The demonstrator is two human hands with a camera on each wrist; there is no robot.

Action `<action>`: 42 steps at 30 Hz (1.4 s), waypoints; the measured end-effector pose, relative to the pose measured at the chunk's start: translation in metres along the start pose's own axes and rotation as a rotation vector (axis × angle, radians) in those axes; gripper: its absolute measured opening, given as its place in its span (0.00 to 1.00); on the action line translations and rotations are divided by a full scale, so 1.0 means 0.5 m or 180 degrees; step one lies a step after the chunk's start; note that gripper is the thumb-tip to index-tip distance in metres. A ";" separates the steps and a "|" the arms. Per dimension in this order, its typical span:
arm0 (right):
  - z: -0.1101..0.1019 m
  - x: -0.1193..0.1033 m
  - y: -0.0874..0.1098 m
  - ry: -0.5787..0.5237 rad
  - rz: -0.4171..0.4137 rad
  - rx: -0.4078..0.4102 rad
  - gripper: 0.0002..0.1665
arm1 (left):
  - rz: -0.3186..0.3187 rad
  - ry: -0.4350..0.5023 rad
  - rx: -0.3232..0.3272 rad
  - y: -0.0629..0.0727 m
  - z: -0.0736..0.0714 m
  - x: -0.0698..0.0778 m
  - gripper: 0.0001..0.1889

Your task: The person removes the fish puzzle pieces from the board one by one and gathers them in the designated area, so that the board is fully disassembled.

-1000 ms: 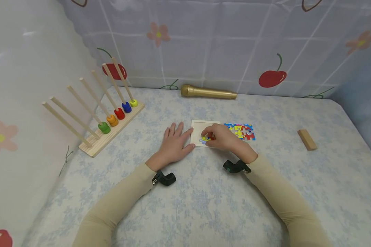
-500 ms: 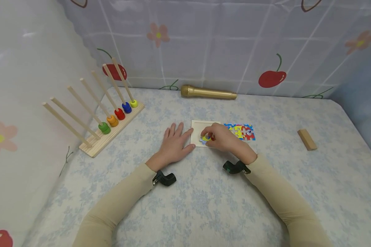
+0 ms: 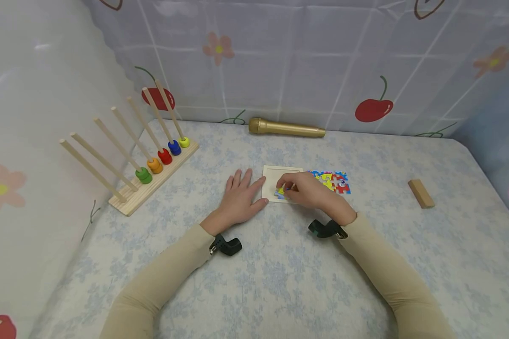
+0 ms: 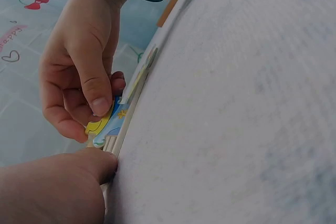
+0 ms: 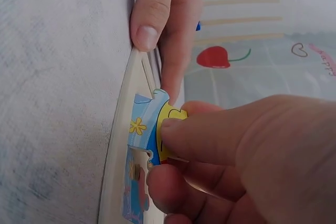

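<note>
Thumb and fingers of my right hand (image 3: pixel 307 189) pinch a jigsaw piece (image 5: pixel 146 121) with blue and yellow print, tilted over the shallow wooden puzzle tray (image 3: pixel 269 181). Thumb pressure falls on the yellow part in the right wrist view. Below it, another printed piece (image 5: pixel 134 190) lies within the tray's rim. My left hand (image 3: pixel 239 200) rests on the table with fingers spread, its index fingertip and thumb touching the tray's left edge. Just right of the tray lie joined colourful jigsaw pieces (image 3: pixel 340 182), partly covered by my right hand.
At the left stands a wooden peg rack (image 3: pixel 152 181) with coloured rings on several pegs. A gold microphone (image 3: pixel 286 128) lies along the back by the curtain. Far right is a small wooden block (image 3: pixel 422 193).
My right hand has shifted slightly to the right over the tray, and the red patch seen by its fingertips is now hidden. The left hand stays in place.
</note>
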State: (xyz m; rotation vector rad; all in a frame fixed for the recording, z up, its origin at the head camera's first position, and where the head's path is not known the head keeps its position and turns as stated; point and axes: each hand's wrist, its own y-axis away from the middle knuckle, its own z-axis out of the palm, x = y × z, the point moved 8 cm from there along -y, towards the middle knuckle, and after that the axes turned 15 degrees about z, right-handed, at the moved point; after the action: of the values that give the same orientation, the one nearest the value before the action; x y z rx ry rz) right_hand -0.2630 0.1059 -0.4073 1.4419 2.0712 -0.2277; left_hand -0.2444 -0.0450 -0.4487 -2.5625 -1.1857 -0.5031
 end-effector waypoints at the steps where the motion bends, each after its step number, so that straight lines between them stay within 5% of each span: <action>1: 0.000 0.000 0.000 -0.0014 0.0004 -0.0009 0.13 | -0.0005 -0.0001 -0.0004 0.000 0.000 0.000 0.34; 14: -0.035 0.013 0.011 0.0010 0.0131 0.0063 0.14 | -0.0061 -0.0011 -0.0048 -0.002 0.001 0.000 0.34; 30: -0.107 0.125 0.087 0.0125 0.0605 0.0229 0.13 | -0.0051 -0.0018 -0.0052 0.001 0.000 0.003 0.34; 42: -0.111 0.178 0.118 0.0157 0.0734 0.0190 0.11 | -0.0038 0.0006 -0.0025 0.000 0.001 0.003 0.34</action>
State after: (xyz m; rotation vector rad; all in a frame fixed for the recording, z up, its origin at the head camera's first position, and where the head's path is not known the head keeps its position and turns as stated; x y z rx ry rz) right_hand -0.2511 0.2253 -0.4011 1.7225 1.9295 -0.1632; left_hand -0.2436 -0.0438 -0.4483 -2.5623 -1.2015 -0.5140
